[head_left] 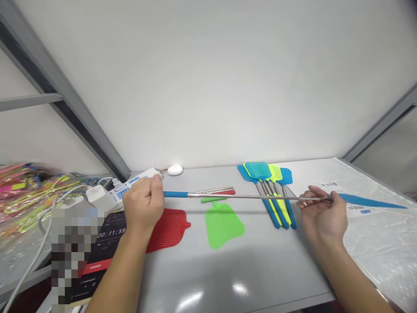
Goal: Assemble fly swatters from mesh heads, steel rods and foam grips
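A fly swatter (244,197) with a blue handle, a long extended metal rod and a blue head stretches level across the view above the table. My left hand (143,202) is closed in a fist around its blue handle. At the other end, my right hand (324,217), palm up, pinches the rod just beside the head, which is seen nearly edge-on. Below the rod lie a loose red swatter head (169,228) and a green swatter head (224,226). Short metal rods with red and green handles (215,199) lie behind the held rod.
Several blue and yellow swatters (259,171) lie bunched on the grey table (260,269). A power strip (133,179) with plugs, a white rounded device (175,170) and a phone (107,243) are at left. Bagged colourful items (32,195) sit far left; plastic packaging (387,243) covers the right.
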The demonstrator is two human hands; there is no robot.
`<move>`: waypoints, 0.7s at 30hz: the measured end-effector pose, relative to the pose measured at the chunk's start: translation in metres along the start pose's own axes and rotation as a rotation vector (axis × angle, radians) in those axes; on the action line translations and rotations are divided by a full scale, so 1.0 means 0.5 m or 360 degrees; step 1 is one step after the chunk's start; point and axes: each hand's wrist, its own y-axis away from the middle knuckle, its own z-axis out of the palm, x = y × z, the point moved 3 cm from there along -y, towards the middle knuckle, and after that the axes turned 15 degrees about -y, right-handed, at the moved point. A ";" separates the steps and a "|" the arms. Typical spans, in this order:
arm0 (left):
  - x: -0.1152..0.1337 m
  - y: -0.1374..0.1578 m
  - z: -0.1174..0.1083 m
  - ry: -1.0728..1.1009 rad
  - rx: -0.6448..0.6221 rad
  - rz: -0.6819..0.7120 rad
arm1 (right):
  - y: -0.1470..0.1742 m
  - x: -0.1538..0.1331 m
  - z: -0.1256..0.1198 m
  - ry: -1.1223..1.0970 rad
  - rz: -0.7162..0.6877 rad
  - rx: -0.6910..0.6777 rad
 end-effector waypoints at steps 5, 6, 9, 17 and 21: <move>-0.012 0.004 -0.005 0.0252 0.0052 -0.0572 | 0.017 0.024 0.005 0.0083 0.0113 -0.0052; -0.009 0.007 -0.003 0.0300 0.0056 -0.0653 | 0.024 0.029 0.007 0.0105 0.0100 -0.0060; 0.020 0.019 0.003 0.0375 -0.0009 -0.0670 | 0.057 0.050 0.013 0.0205 0.0117 -0.0122; 0.134 0.065 0.010 0.0487 -0.0277 -0.0224 | 0.140 0.092 0.032 0.0309 0.0199 -0.0382; 0.150 0.069 0.012 0.0494 -0.0312 -0.0087 | 0.136 0.088 0.030 0.0306 0.0160 -0.0446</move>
